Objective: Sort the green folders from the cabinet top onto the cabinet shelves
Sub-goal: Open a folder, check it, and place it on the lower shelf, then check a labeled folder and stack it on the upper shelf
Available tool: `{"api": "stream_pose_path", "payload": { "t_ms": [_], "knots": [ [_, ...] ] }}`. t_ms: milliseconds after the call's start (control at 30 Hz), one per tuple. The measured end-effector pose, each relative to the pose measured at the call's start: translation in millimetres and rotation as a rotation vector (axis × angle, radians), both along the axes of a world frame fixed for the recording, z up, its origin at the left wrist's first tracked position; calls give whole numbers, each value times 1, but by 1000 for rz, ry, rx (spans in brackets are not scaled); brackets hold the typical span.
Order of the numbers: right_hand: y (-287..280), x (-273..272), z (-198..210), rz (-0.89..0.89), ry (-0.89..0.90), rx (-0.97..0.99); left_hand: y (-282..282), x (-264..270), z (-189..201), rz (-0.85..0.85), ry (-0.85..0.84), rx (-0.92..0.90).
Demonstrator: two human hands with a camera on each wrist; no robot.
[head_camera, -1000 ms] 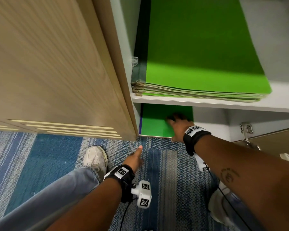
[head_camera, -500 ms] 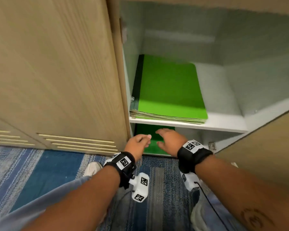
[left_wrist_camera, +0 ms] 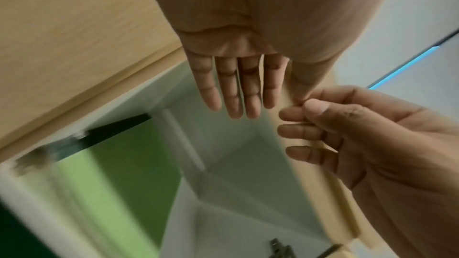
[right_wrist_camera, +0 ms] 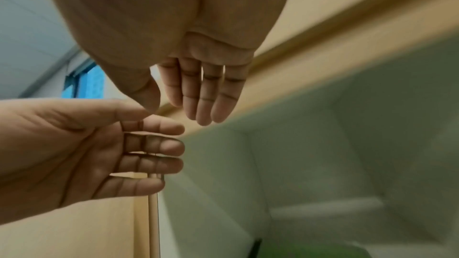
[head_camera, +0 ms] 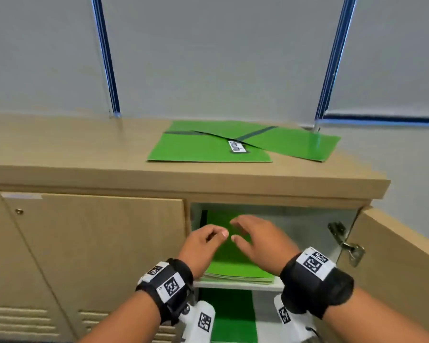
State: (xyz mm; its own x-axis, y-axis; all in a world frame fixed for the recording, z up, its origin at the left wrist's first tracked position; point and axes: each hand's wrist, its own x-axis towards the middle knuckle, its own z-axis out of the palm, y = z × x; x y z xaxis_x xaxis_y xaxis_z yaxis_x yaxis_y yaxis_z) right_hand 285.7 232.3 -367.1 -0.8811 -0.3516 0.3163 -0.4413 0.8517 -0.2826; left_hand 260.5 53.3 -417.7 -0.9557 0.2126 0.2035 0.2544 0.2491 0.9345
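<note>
Two green folders lie overlapping on the wooden cabinet top (head_camera: 84,154): the left folder (head_camera: 196,149) carries a white label, and the right folder (head_camera: 297,144) is turned at an angle. Inside the open cabinet a stack of green folders (head_camera: 235,263) rests on the upper shelf (head_camera: 238,285), with another green folder (head_camera: 230,315) on the level below. My left hand (head_camera: 203,241) and right hand (head_camera: 258,238) hover side by side in front of the opening, fingers straight and relaxed, holding nothing. The wrist views show the left hand (left_wrist_camera: 236,89) and right hand (right_wrist_camera: 203,93) with empty palms.
The left cabinet door (head_camera: 97,256) is closed. The right door (head_camera: 401,263) stands open with its metal hinge (head_camera: 347,243) showing. A grey wall with blue strips (head_camera: 107,58) rises behind the cabinet top.
My view has risen from the floor and lower shelf to the cabinet top. My right hand has come out of the lower compartment, and both hands have lifted together in front of the upper shelf.
</note>
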Motion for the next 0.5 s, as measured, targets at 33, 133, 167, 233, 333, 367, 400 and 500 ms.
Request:
{"api": "stream_pose_path", "payload": {
  "t_ms": [33, 133, 167, 233, 333, 367, 400, 500],
  "knots": [
    [0, 2, 18, 6, 35, -8, 1, 1, 21, 2, 48, -11],
    [1, 6, 62, 15, 91, -46, 6, 3, 82, 57, 228, -68],
    [2, 6, 71, 13, 90, -70, 7, 2, 99, 84, 281, -107],
    [6, 7, 84, -2, 75, -136, 10, -2, 133, 164, 400, -213],
    [14, 8, 89, -35, 25, -258, 8, -23, 171, 302, 576, -512],
    [16, 8, 88, -49, 6, -301, 7, -34, 177, 305, 535, -683],
    [19, 7, 87, -64, -14, -342, 5, -45, 181, 298, 428, -851],
    [26, 7, 85, -85, -73, -445, 0, -58, 188, 205, 141, -1091]
  ]
}}
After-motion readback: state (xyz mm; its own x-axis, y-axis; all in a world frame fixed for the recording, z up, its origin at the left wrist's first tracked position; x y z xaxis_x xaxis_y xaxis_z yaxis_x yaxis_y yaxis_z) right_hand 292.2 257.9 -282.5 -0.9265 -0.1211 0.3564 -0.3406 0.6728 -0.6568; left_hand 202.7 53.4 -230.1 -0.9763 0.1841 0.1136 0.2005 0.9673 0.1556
